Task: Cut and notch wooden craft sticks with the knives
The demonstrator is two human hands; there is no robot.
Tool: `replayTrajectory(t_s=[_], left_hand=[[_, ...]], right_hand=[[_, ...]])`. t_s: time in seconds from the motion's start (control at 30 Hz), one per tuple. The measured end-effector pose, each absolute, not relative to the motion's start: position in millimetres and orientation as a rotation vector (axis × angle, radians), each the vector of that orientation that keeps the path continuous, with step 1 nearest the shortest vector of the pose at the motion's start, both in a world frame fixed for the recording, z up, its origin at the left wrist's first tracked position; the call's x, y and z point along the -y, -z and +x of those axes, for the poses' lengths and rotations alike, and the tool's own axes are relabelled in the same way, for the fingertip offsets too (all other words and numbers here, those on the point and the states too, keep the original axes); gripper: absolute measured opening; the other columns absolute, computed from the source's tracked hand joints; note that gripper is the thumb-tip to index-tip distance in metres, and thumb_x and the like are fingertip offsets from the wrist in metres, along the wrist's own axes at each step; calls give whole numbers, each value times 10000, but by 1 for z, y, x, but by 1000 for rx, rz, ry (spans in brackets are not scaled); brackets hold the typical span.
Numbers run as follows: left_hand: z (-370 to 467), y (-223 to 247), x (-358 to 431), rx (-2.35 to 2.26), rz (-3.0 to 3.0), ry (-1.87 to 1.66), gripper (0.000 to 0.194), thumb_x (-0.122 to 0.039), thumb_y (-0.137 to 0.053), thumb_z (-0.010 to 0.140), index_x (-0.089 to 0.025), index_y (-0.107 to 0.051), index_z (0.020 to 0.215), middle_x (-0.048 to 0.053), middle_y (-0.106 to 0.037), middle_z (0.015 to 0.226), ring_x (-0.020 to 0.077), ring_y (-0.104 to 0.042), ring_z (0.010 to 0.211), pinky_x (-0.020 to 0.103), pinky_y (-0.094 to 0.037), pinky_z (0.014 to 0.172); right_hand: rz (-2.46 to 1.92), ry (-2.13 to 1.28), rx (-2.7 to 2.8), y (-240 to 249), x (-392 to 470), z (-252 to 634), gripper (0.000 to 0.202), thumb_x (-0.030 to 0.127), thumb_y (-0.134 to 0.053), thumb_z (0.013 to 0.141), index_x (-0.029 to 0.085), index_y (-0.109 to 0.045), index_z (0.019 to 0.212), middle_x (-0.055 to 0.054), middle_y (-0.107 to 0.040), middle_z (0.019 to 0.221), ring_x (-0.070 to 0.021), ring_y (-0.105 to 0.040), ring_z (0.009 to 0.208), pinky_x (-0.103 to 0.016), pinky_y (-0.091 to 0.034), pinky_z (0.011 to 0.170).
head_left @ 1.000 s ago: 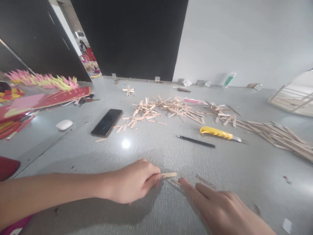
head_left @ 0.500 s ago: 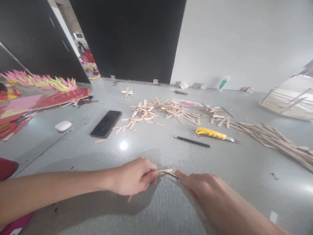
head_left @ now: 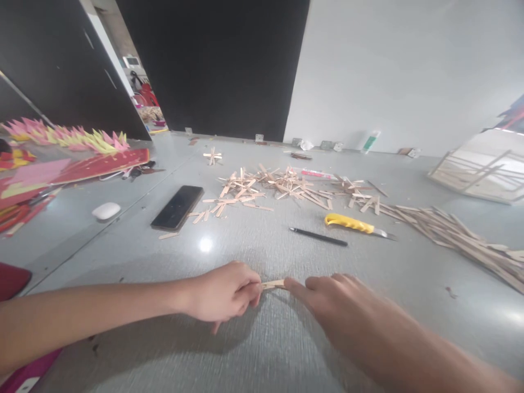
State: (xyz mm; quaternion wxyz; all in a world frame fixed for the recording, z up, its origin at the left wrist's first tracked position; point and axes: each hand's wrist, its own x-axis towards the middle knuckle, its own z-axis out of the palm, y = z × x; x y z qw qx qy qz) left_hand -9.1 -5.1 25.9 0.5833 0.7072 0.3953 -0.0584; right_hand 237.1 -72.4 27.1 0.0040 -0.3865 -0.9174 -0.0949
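Observation:
Near the front middle of the table, my left hand (head_left: 231,292) pinches thin wooden craft sticks (head_left: 272,284) at their left end. They stick out to the right in a narrow V, pale against the grey surface. From the right, my right hand (head_left: 339,305) closes on their other end with its fingertips, the index finger foremost. Its thumb and the exact grip are hidden behind the hand. Beyond the hands lie a black pen (head_left: 318,237) and a yellow-handled knife (head_left: 350,222), its blade pointing right.
A loose pile of short wooden sticks (head_left: 241,188) spreads across the table (head_left: 245,240). Long strips (head_left: 462,234) lie at the right, below a stick frame (head_left: 470,177). A phone (head_left: 178,207), a white case (head_left: 106,210) and a red painted board (head_left: 102,166) are at the left.
My right hand has moved slightly left and up, bringing its thin stick against the one in my left hand. The left hand has barely moved.

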Motion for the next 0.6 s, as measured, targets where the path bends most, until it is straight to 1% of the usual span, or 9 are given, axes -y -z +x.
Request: replayTrajectory(t_s=[0.03, 0.1, 0.17, 0.23, 0.27, 0.4, 0.47, 0.5, 0.6], left_hand=[[-9, -26, 5, -922, 1653, 136, 276, -354, -440, 1030, -196, -520, 818, -66, -452, 622, 79, -460, 361, 158, -425, 302], [-9, -26, 5, -922, 1660, 140, 272, -362, -466, 1022, -194, -526, 815, -63, -463, 634, 74, -458, 346, 155, -394, 285], [-9, -26, 5, -926, 1665, 140, 280, -372, -471, 1022, -193, -530, 816, -64, -465, 633, 73, -464, 335, 152, -375, 278], [-10, -26, 4, -928, 1665, 135, 282, -371, -463, 1029, -195, -532, 818, -67, -458, 629, 75, -470, 341, 153, -384, 285], [-10, -27, 4, -927, 1662, 134, 281, -366, -463, 1030, -196, -531, 817, -68, -455, 630, 76, -470, 345, 154, -391, 289], [-10, -28, 4, -904, 1637, 134, 290, -357, -473, 1031, -198, -520, 792, -70, -455, 614, 76, -461, 344, 162, -408, 298], [-10, -27, 4, -899, 1616, 122, 305, -366, -450, 1041, -199, -515, 794, -74, -444, 592, 79, -450, 346, 167, -428, 312], [-10, -25, 4, -898, 1606, 114, 308, -369, -434, 1047, -200, -516, 804, -77, -438, 577, 81, -444, 346, 169, -434, 317], [-11, -21, 4, -899, 1592, 90, 313, -373, -385, 1070, -200, -530, 852, -88, -425, 530, 89, -439, 331, 163, -414, 320]], right_hand=[[-1199, 337, 2866, -27, 74, 235, 297, 30, -614, 809, 181, -699, 1050, 43, -592, 652, -97, -520, 485, -264, -327, 478], [-1177, 597, 2798, -26, 85, 223, 227, 54, -622, 860, 161, -721, 1034, 39, -564, 613, -98, -497, 466, -261, -319, 449], [-1165, 889, 2729, -25, 98, 208, 233, 40, -606, 892, 129, -746, 1054, 49, -511, 555, -92, -461, 431, -243, -293, 407], [-1165, 1004, 2720, -24, 103, 201, 284, 12, -587, 876, 108, -758, 1082, 56, -477, 529, -93, -453, 413, -233, -289, 386], [-1169, 960, 2733, -25, 101, 201, 321, 3, -591, 836, 111, -757, 1088, 50, -501, 545, -101, -476, 421, -238, -306, 389], [-1121, 502, 2849, -26, 76, 224, 536, -11, -599, 608, 177, -732, 1092, 44, -643, 675, -135, -595, 477, -284, -407, 456], [-1105, 405, 2891, -22, 69, 234, 621, -13, -598, 577, 169, -706, 1161, 49, -667, 721, -139, -619, 490, -291, -427, 468], [-1106, 428, 2888, -19, 69, 237, 655, -7, -598, 583, 149, -685, 1213, 41, -672, 746, -145, -628, 501, -297, -434, 469], [-1126, 649, 2789, -6, 79, 233, 687, 13, -586, 631, 70, -622, 1314, 0, -670, 791, -161, -622, 516, -319, -445, 461]])
